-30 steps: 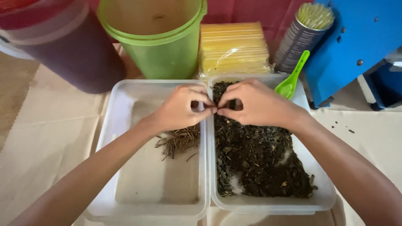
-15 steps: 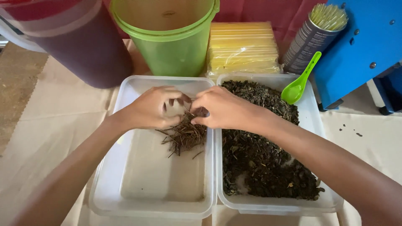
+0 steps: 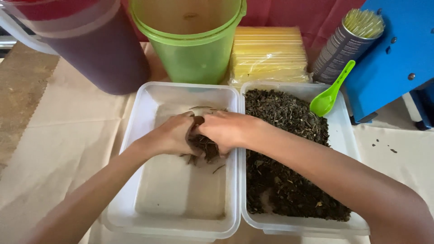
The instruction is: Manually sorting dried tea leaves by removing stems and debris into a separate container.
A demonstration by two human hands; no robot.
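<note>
Two clear plastic tubs side by side on a cream-covered table [image 3: 54, 135]. Left hand [image 3: 174, 134] and right hand [image 3: 224, 129] both down inside the left tub [image 3: 135, 135], meeting over a small heap of brown twigs [image 3: 204, 148] near its right wall. Fingers of both hands curled in and closed around the heap, cupping it from either side; knuckles nearly touching above it. A few loose stems sticking out beneath the palms, one lying apart on the tub floor just below. Rest of the left tub floor bare. Right forearm crossing diagonally over the right tub [image 3: 348, 149], which sits touching the left one and is filled with dark dried leaf matter [image 3: 280, 117] (patches of tub floor showing through low down). Green plastic spoon [image 3: 329, 96] resting at that tub's far right corner, handle leaning over the rim. Behind the tubs: green bucket [image 3: 190, 49], dark maroon container [image 3: 90, 54] to its left, stack of yellow packets [image 3: 269, 54], tin of pale straws [image 3: 348, 38], blue machine [image 3: 398, 49] at far right. Scattered dark crumbs [image 3: 384, 147] on the cloth beside it.
</note>
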